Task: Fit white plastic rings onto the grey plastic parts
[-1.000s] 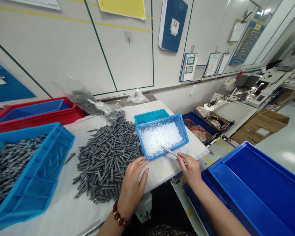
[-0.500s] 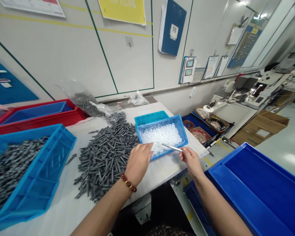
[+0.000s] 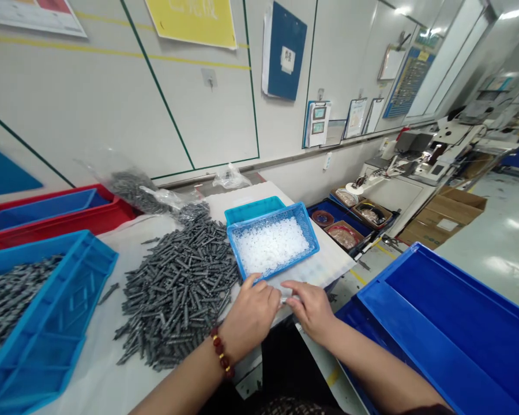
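My left hand, with a beaded bracelet at its wrist, is closed at the front edge of the blue basket. Whatever its fingertips pinch is hidden. Facing it, my right hand grips a slim silver tool, of which only a short pale length shows between the two hands. Small white translucent pieces fill the basket. To the left of my left hand lies a large heap of dark grey ribbed plastic parts on the white-covered table.
A blue bin of similar grey parts stands at left, before a red bin. Behind the basket sits a teal tray. Plastic bags lie by the wall. A large blue tray is at right.
Both hands have drawn back from over the basket to its front edge and come close together. The silver tool has left the white pieces and is now mostly hidden between the hands.
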Available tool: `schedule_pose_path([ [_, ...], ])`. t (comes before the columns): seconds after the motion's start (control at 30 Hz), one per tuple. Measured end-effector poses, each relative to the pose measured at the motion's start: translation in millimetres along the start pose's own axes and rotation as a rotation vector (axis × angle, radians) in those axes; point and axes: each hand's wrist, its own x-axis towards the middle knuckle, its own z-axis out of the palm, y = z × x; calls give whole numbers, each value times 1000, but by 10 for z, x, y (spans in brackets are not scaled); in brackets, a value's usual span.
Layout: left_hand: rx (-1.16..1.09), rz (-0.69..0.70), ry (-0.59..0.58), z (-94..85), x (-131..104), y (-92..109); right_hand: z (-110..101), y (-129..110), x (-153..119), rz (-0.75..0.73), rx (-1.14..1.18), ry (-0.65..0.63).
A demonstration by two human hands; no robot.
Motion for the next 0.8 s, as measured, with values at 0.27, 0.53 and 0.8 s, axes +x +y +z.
schedule_pose_path([
  [0.27,-22,-167,51,28,48,119,29,79,8,109,111,-77],
  [0.53,-26,-295,282,6,-102,-124,-464,689,82,568,34,291],
  [0.8,-51,-292,262,109,-91,-113,-429,807,103,593,18,265],
])
